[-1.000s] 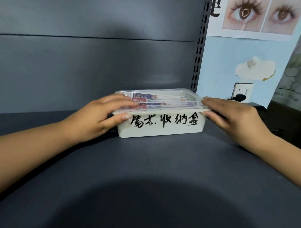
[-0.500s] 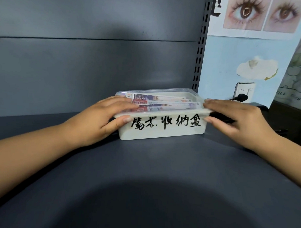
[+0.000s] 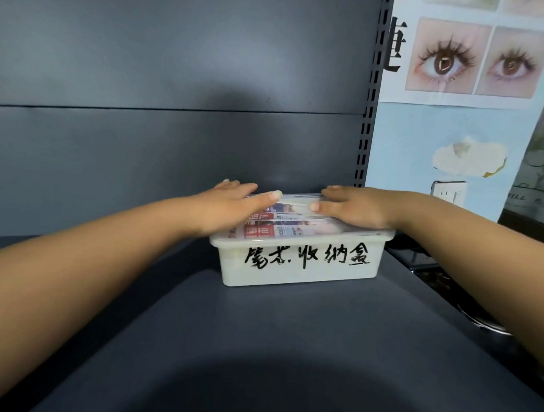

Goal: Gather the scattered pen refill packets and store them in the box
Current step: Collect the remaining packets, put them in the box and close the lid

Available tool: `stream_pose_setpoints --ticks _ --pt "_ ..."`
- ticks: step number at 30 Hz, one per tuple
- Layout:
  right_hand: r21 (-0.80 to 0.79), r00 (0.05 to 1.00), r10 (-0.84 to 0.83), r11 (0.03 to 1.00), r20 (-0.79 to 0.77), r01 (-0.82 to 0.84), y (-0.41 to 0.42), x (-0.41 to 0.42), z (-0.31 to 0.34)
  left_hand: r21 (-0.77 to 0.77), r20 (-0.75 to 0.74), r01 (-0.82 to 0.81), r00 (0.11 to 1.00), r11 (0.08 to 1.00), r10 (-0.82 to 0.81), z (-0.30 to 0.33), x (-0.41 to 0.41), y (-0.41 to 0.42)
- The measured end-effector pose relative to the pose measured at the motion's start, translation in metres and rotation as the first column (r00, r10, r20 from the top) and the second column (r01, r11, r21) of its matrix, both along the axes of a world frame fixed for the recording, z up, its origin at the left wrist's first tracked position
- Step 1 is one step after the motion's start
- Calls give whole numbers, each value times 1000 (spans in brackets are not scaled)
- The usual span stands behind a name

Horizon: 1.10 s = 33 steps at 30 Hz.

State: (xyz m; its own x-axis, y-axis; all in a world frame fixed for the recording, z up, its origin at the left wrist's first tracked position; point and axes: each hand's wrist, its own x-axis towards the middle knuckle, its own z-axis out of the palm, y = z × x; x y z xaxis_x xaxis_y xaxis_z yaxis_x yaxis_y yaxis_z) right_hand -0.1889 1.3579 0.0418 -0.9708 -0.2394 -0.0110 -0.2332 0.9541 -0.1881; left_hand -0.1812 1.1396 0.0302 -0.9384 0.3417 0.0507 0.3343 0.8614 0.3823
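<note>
A white plastic box with black handwritten characters on its front stands on the dark shelf, near the back wall. A clear lid covers it, and several pen refill packets with red and white print show through it. My left hand lies flat on the left part of the lid, fingers straight. My right hand lies flat on the right part of the lid, fingers straight too. Both hands press down on the lid.
The dark grey shelf surface stretches toward me. A grey back panel rises behind the box. A slotted upright stands at the right, then a blue wall with an eye poster and a socket.
Both hands left the box's side edges and moved up onto the lid, where they now lie flat. The camera view shifted, so the box sits lower in the frame.
</note>
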Motion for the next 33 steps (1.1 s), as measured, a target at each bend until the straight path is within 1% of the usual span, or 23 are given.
stream_pose_setpoints --ticks 2,6,9,14,15,16,18,19,21,22,23,24,25,26,30,33 --pt "-14 999 -5 1000 37 5 -2 -3 -2 -63 45 -41 998 997 44 1 -5 6" --pt "-26 999 8 1000 52 -7 0 -7 -7 -150 43 -34 998 988 41 2 -3 10" --pt "-9 998 9 1000 56 -9 -1 -7 -5 -205 53 -58 996 977 70 4 -4 11" --pt "-48 997 -2 999 74 5 -1 -7 -5 -284 24 -88 995 955 99 5 -4 14" --pt "-64 998 5 998 61 -1 -2 -5 -6 -261 17 -98 994 960 106 4 -3 14" --pt "-94 999 -7 996 40 10 -3 -1 -6 -205 0 -109 994 973 111 4 0 14" --pt "-163 998 -65 985 -21 61 -6 8 -4 -40 -71 -162 985 986 159 5 8 13" --pt "-168 992 -91 983 -83 76 -7 13 -2 36 -96 -185 977 982 188 5 11 11" --pt "-156 971 -112 985 -213 80 -6 23 0 166 -78 -177 978 970 192 2 18 7" --pt "-171 969 -115 982 -217 79 -5 26 1 200 -49 -158 984 967 171 0 21 6" --pt "-204 980 -111 976 -168 76 -4 30 0 187 -24 -139 989 972 146 -3 24 6" --pt "-242 992 -97 968 -85 74 -3 32 -3 146 -23 -122 992 982 126 -6 27 6" --pt "-281 998 -68 958 -7 63 -2 32 -6 112 -39 -117 992 987 122 -10 28 7" --pt "-314 998 -51 947 35 59 -1 32 -9 85 -53 -128 990 988 132 -14 29 7" --pt "-388 999 -40 920 15 43 6 23 -15 -66 -100 -203 976 977 196 -18 31 8" --pt "-403 998 -61 913 21 64 2 30 -13 -125 -141 -210 971 970 192 -18 33 11"
